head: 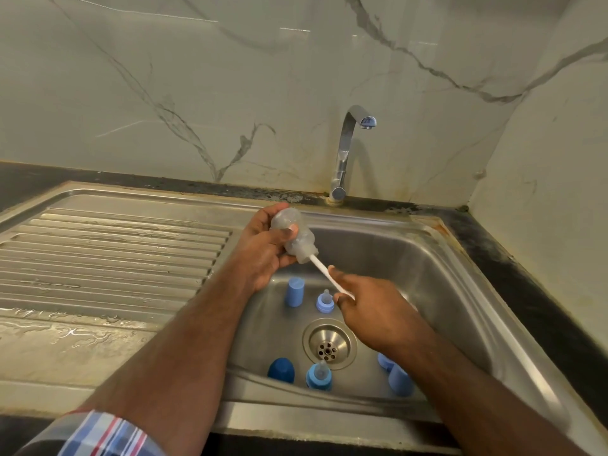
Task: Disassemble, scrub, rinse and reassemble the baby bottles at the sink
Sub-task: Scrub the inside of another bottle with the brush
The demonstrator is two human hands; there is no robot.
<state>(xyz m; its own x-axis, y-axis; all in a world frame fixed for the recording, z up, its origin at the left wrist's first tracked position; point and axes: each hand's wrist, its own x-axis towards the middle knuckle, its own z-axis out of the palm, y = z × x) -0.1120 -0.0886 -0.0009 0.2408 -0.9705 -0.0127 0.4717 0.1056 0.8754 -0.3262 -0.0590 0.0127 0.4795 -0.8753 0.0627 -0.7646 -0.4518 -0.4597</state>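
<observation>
Bottle (pixel 296 236), tilted mouth-down over the sink (pixel 437 258), held in our left hand (pixel 263 248), whose grip wraps its body. Our right hand (pixel 371 307) pinches the white brush handle (pixel 324 271), its head inside the bottle. For a thorough scrub we should twist the brush while stroking to the base. Caps and teats (pixel 324 301) stand in the basin; the tap (pixel 348 149) is dry.
</observation>
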